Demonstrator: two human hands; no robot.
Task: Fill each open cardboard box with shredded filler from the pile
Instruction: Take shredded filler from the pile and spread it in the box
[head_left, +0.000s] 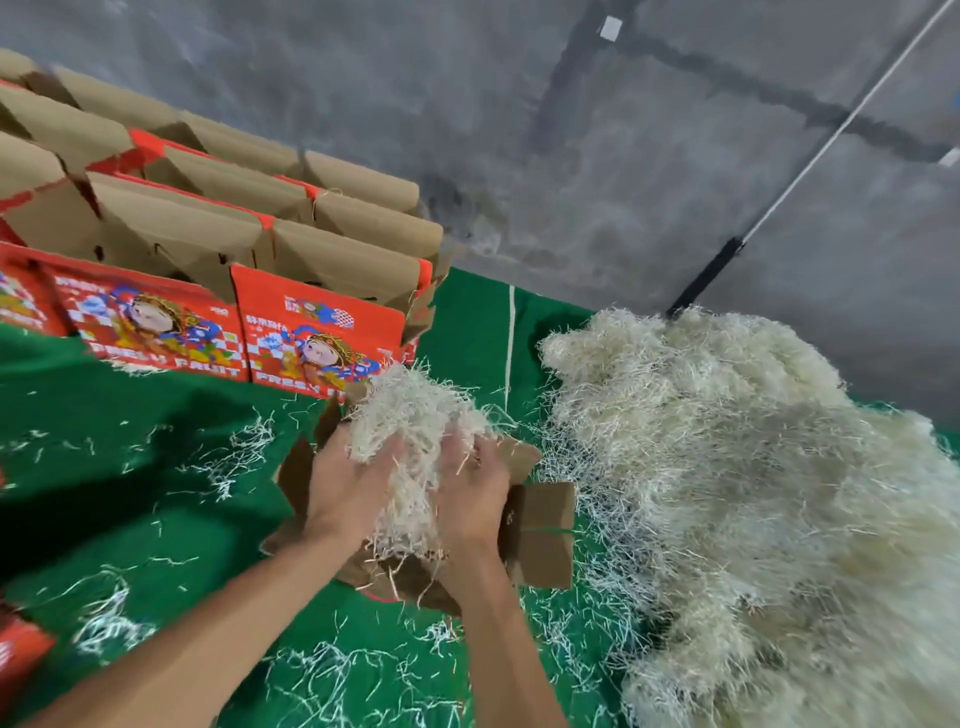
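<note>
An open cardboard box (540, 535) with brown flaps spread sits on the green cloth in the middle of the view. A clump of pale shredded filler (410, 415) rises out of it. My left hand (345, 480) and my right hand (470, 483) lie side by side on top of that clump, fingers sunk into the shreds, pressing it down into the box. The big filler pile (727, 493) spreads along the cloth to the right, touching the box's right flap.
Rows of red printed boxes (317, 338) with upright brown flaps stand at the back left. The green cloth (130, 493) is littered with loose shreds. A grey concrete floor lies beyond, and a black-and-white pole (727, 260) leans into the pile.
</note>
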